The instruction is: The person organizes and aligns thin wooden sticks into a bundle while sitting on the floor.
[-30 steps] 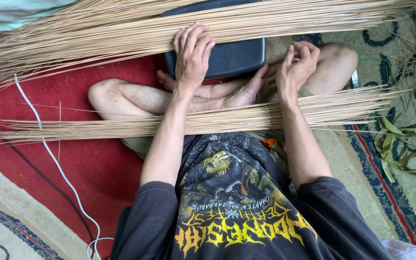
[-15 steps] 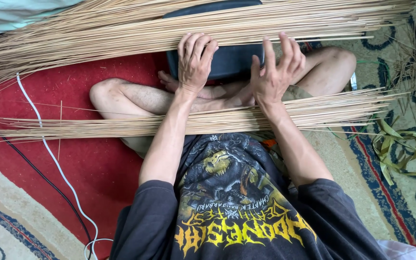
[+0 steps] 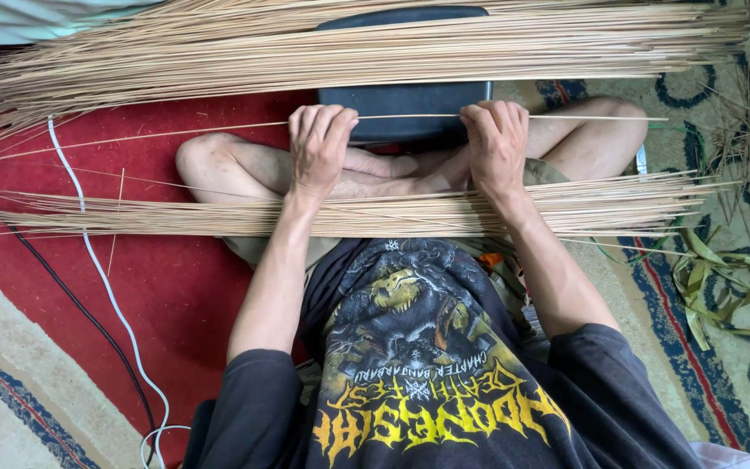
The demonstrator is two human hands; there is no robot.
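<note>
The left hand and right hand each have their fingers curled over one thin stick. They hold it well apart, so it stays straight and level above the crossed legs. A small pile of sticks lies across the lap, close to both hands and easy to reach. A big pile lies farther out on the red rug, partly over a black cushion. Green leaf strips sit near the rug's right edge.
</note>
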